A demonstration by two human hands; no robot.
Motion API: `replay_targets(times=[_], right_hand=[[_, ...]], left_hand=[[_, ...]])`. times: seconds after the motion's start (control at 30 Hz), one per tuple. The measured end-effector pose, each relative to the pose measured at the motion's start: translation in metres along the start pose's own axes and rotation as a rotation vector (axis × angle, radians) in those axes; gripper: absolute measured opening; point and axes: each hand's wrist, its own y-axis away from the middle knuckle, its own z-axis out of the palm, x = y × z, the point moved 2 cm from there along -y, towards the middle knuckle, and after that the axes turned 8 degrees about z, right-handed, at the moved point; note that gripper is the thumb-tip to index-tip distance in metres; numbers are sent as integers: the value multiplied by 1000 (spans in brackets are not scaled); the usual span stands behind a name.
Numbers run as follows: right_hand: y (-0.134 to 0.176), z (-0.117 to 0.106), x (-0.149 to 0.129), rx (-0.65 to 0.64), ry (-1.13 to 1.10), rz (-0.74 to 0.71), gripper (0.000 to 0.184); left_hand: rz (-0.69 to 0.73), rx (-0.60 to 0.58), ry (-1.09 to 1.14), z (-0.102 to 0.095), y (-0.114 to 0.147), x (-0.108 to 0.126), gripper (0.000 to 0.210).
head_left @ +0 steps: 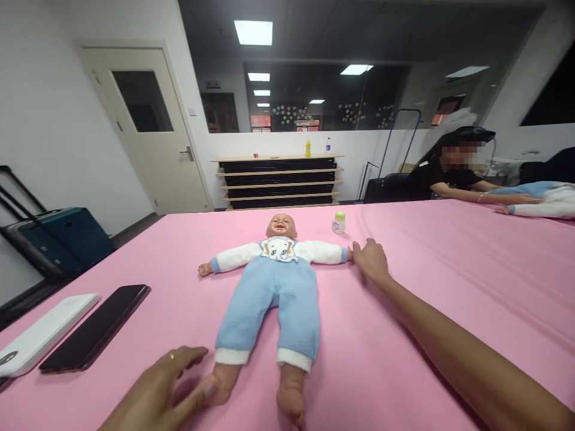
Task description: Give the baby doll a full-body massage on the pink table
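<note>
A baby doll (274, 281) lies face up on the pink-covered table (386, 359), arms stretched sideways and legs toward me. It wears light blue trousers with a white-sleeved top that has an elephant face on the chest. At the doll's foot on the left, my left hand (164, 386) has its fingers apart, with the thumb against or just over the foot; a ring shows on one finger. My right hand (372, 260) is at the end of the doll's outstretched arm, its fingers curled at the doll's small hand and partly hiding it.
A small white bottle with a green cap (339, 222) stands beyond the doll's arm. Two phones, one black (96, 328) and one white (49, 332), lie at the left. Another person (453, 170) handles a second doll (543, 200) at the far right. A suitcase (58, 239) stands left.
</note>
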Motion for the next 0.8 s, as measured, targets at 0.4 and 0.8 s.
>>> replay_targets(times=[0.4,0.8], right_hand=[[306,14,32,-84,287,-1097,57],[238,-41,88,-113,204,-728,15]], left_hand=[[-102,43,-318,-40,-207,-70,33],[-135,23,338,-41,-223,-106,33]])
